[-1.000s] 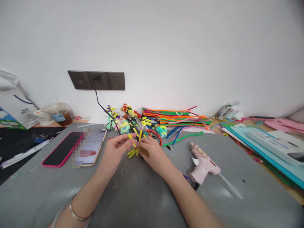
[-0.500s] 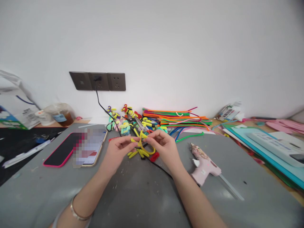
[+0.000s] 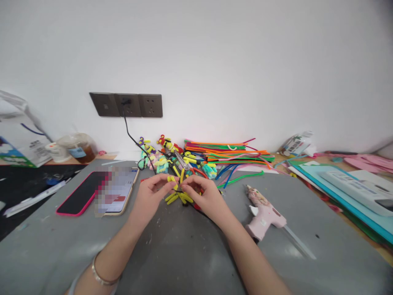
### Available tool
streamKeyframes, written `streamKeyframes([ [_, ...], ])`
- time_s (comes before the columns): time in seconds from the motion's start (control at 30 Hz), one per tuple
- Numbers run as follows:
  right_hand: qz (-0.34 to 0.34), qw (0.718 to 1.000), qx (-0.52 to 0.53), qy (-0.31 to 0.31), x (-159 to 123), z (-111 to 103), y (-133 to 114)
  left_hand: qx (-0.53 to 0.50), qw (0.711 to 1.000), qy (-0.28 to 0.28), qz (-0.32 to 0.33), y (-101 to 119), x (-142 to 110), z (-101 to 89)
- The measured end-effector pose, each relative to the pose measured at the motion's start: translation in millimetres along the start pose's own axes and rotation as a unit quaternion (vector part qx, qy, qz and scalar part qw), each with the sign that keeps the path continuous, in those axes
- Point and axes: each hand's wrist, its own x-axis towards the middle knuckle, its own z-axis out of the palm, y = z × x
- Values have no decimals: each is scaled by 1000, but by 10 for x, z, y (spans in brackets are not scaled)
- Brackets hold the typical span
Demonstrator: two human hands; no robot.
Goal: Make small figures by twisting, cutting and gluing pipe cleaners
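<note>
While both hands meet over the grey tabletop (image 3: pixel 172 250), L hand (image 3: pixel 152 196) pinches a yellow fuzzy strip (image 3: pixel 172 181), thumb & forefinger drawn nearly tog. R hand (image 3: pixel 206 193), just beside it, has thumb & fingers bunched on an upright yellow length (image 3: pixel 182 175); can't tell if same piece. Both yellow bits sit approx. mid-scene, raised above short yellow pieces (image 3: pixel 172 199) lying just nearer on the tabletop. Far side, behind hands: pliers (image 3: pixel 181 159) among small fuzzy figures (image 3: pixel 167 143); far right of these, bundle of coloured pipe cleaners (image 3: pixel 227 152). To the right, well apart from R hand: pink glue gun (image 3: pixel 266 214), nozzle twd far left, clear stick (image 3: pixel 301 243) out the back. Left of L hand: two phones (image 3: pixel 80 196), side by side
</note>
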Motion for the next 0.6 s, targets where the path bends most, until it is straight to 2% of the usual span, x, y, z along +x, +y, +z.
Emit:
streamKeyframes([
  [0.13, 5, 988, -156, -16, -8, -9, 89, -43, 999, 29, -6, 8, -4, -8],
  [0.23, 9, 975, -220, -43, -13, -19, 121, -51, 998, 43, -13, 10, -11, -1],
  [0.33, 12, 965, -255, -61, -16, -15, 117, -46, 998, 32, -24, 15, -15, 12],
  [0.47, 31, 965, -249, -73, -19, 11, 121, -44, 998, 18, -43, 29, -8, 26],
  [0.6, 22, 991, -135, -13, -3, 5, 148, -20, 999, -4, -48, 25, 0, 29],
])
